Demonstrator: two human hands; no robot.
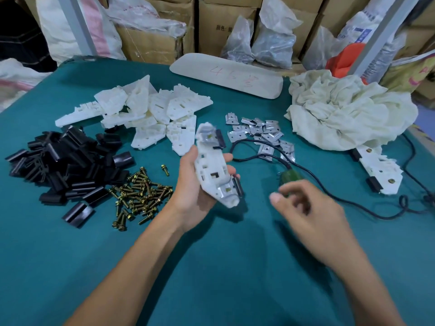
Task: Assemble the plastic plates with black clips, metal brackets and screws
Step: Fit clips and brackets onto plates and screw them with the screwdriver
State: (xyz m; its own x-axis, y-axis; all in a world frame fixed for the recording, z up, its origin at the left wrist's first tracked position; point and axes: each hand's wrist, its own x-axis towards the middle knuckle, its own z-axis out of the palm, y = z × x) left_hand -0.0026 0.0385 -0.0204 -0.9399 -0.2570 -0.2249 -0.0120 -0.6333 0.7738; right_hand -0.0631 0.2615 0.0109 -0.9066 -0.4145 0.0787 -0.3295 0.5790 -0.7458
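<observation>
My left hand [193, 189] grips a white plastic plate [213, 168] above the green table; the plate carries two black clips and two metal brackets. My right hand [303, 208] hovers to its right, blurred, fingers loosely curled and holding nothing, just in front of a green electric screwdriver [290, 177] lying on the table. Loose white plates [150, 111] are heaped at the back left, black clips [61, 165] at the left, brass screws [138, 196] beside them, metal brackets [261, 134] at centre right.
An assembled plate [381, 170] lies at the right beside a crumpled cream cloth [348, 109]. The screwdriver's black cable [367, 208] loops over the right of the table. A long foam pad [228, 75], bags and cardboard boxes line the back edge.
</observation>
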